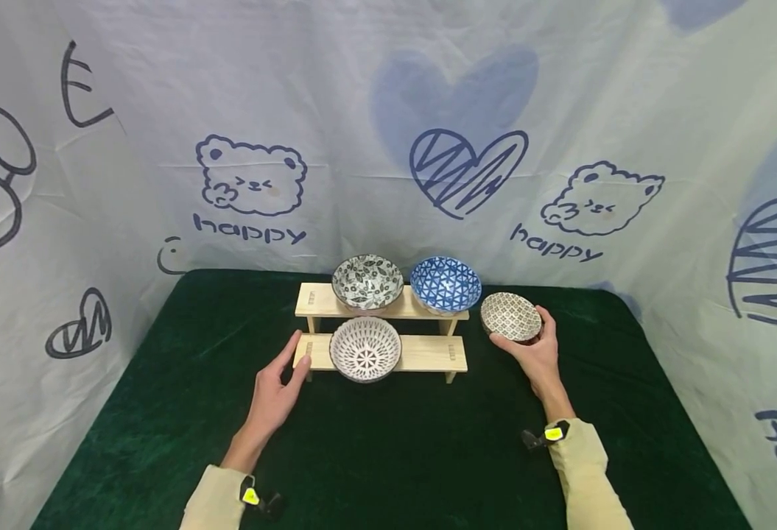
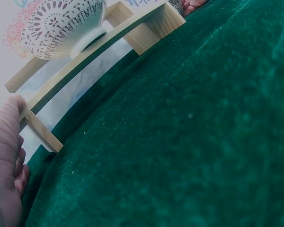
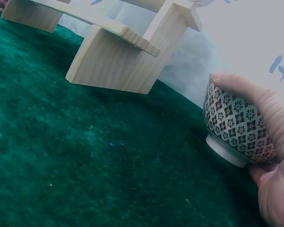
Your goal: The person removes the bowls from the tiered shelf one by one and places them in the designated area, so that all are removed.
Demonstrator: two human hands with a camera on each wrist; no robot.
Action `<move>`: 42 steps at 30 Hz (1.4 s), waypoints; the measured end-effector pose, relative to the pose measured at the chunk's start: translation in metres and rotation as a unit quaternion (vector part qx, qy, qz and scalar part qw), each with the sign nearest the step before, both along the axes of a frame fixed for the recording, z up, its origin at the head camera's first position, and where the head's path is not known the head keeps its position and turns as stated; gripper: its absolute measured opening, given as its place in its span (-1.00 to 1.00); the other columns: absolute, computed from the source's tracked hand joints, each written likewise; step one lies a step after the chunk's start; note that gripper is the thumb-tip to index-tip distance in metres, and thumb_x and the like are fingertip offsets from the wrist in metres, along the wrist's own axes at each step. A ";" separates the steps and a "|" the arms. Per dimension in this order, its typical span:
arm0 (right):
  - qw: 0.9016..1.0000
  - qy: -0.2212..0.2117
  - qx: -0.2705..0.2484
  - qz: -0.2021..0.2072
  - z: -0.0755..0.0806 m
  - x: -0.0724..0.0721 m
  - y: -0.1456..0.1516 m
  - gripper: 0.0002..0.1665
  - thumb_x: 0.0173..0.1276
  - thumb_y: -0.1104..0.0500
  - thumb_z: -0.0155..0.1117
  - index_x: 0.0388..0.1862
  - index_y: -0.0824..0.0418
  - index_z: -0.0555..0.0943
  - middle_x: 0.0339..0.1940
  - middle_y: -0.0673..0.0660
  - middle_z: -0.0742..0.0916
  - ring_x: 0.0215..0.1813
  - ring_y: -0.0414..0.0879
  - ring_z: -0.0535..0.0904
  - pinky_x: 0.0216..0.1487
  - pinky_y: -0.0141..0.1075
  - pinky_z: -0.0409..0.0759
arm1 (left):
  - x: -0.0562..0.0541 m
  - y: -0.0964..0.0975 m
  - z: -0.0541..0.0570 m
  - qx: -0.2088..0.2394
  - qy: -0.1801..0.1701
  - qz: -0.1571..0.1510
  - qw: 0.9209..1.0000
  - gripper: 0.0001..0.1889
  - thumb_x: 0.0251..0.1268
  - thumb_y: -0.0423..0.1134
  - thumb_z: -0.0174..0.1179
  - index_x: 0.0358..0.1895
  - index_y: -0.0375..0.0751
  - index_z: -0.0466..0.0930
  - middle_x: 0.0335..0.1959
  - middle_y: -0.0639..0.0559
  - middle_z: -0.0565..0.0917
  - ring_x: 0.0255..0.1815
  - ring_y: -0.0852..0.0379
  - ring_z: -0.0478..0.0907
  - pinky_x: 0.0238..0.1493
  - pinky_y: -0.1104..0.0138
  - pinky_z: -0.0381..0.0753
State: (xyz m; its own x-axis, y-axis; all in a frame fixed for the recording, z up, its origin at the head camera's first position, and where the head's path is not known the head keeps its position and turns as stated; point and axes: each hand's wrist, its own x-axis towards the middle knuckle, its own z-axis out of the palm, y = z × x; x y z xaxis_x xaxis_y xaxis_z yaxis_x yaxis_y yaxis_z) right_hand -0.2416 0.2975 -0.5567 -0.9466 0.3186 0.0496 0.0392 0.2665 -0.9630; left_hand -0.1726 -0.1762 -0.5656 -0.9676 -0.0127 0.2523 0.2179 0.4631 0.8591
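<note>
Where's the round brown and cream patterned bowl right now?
In the head view, the round brown and cream patterned bowl is right of the two-tier pale wooden stand, gripped in the person's right hand.

Cream sleeves (image 1: 585, 464), black wristbands (image 1: 563, 425), bright yellow patches (image 1: 553, 434)

Four bowls (image 1: 365, 350), one two-tier wooden stand (image 1: 428, 354), one green cloth (image 1: 415, 456), two sleeves (image 1: 587, 475).

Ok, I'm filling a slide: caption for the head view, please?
Right hand grips a diamond-patterned bowl beside a two-tier wooden stand bearing three patterned bowls; left hand at its left end.
</note>
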 end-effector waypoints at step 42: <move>0.998 -0.031 -0.016 0.044 0.012 0.025 0.011 0.38 0.30 0.02 0.59 0.74 0.08 -0.23 0.69 0.33 0.19 0.60 0.23 0.28 0.59 0.14 0.27 | 0.000 -0.001 -0.001 -0.003 -0.009 -0.006 1.000 -0.35 0.63 0.04 0.12 0.64 -0.10 0.25 0.63 0.00 0.29 0.61 -0.10 0.27 0.56 -0.17 0.25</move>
State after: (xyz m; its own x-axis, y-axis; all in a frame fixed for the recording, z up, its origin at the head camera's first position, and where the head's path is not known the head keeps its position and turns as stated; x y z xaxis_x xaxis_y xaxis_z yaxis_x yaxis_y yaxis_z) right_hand -0.2166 0.3082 -0.5447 -0.9718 0.2349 -0.0187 0.0766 0.2397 -0.9678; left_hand -0.1730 -0.1770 -0.5662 -0.9722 0.0006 0.2342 0.2074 0.4665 0.8599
